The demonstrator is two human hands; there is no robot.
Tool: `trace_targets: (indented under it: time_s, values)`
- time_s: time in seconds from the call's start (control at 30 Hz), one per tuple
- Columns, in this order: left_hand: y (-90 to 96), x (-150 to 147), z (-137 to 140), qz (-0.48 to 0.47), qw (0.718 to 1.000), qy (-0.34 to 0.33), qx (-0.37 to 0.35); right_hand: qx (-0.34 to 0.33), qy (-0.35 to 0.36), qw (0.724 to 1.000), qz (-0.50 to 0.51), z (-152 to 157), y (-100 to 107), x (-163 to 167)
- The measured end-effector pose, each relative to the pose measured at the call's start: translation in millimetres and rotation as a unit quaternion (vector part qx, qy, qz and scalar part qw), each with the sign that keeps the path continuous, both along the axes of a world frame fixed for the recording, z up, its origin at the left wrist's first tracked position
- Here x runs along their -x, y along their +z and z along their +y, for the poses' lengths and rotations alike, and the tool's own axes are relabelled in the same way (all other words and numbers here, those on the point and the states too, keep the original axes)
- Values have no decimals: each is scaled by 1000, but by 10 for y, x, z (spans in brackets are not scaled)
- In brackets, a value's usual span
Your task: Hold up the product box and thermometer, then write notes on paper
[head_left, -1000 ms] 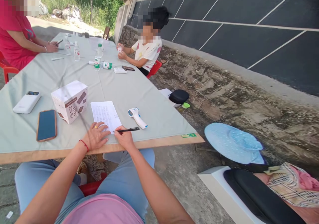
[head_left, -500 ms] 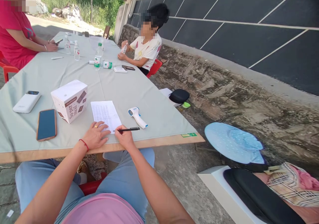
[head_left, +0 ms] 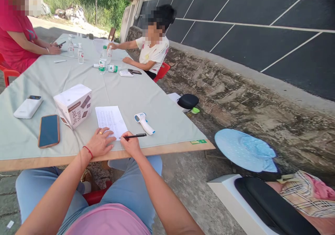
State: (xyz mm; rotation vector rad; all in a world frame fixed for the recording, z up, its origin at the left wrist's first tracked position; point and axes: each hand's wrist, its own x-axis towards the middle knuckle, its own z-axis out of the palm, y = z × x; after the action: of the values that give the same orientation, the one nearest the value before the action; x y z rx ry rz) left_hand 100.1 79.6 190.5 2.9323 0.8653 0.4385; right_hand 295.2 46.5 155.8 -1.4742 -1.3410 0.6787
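Observation:
My right hand grips a black pen, its tip at the lower right edge of a sheet of paper covered in small writing. Flat across the paper's lower left part lies my left hand, fingers spread, with a ring and a red cord at the wrist. Right of the paper rests a white infrared thermometer. To the left stand a white box marked "Super Meal" and a phone in a brown case. The writing itself is too small to read.
The cloth-covered table ends just before my lap. Farther off are a white power bank, a green-capped bottle, a bottle on its side and two seated people. A blue sun hat lies right of the table.
The seated person on the right has stretched an arm out and set a small bottle on the table by the green-capped one. My hands, pen and paper have hardly moved.

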Motion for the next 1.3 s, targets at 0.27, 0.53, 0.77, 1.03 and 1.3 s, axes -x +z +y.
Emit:
trace_targets:
  time_s: [0.27, 0.53, 0.77, 1.03, 1.3]
  values:
    - [-9, 0, 3, 1, 1000, 1, 1, 1, -31, 999, 15, -2, -13, -12]
    - [-29, 2, 3, -6, 1000, 2, 0, -10, -19, 1000, -2, -2, -30, -9]
    - [-25, 5, 0, -4, 1000, 4, 3, -5, -25, 1000, 5, -10, -56, -6]
    - [-10, 10, -11, -16, 1000, 0, -1, -116, -44, 989, -77, 127, 45, -129]
    - [91, 316, 65, -379, 861, 262, -216, 52, -7, 892, -449, 840, 365, 151]
